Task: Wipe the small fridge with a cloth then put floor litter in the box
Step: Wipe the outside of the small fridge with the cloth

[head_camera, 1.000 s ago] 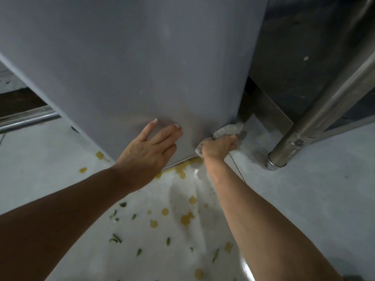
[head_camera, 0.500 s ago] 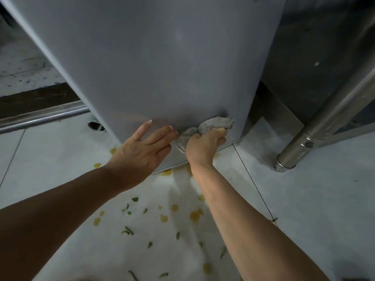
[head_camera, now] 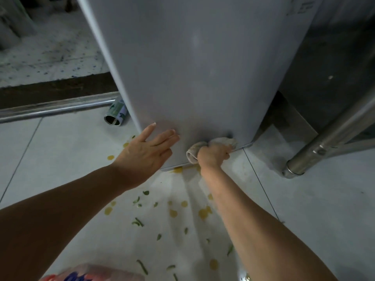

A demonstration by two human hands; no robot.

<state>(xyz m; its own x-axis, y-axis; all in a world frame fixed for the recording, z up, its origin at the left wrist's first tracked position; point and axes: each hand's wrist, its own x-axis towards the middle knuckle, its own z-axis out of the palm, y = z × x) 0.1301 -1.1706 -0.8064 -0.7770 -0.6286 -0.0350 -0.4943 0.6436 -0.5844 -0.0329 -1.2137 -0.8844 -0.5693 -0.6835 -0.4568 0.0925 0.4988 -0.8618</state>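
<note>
Cloth pressed to the lower front of the small fridge, both hands on its face.

The small fridge (head_camera: 203,67) stands on the tiled floor (head_camera: 304,209), its grey front panel filling the upper centre of the view. A steel table leg (head_camera: 328,138) stands on the floor to the right of it, and a metal rail (head_camera: 54,110) runs along the floor to the left. The left hand (head_camera: 148,153) lies flat on the panel near the bottom left corner, fingers straight and spread. The right hand (head_camera: 213,155) grips the bunched cloth (head_camera: 205,147) against the bottom edge of the panel, just beside the left hand. A can (head_camera: 115,115) lies on its side at the left foot of the fridge. Floor litter (head_camera: 172,213), yellow spots and green scraps, is scattered on the tiles below the fridge, between the two forearms.
</note>
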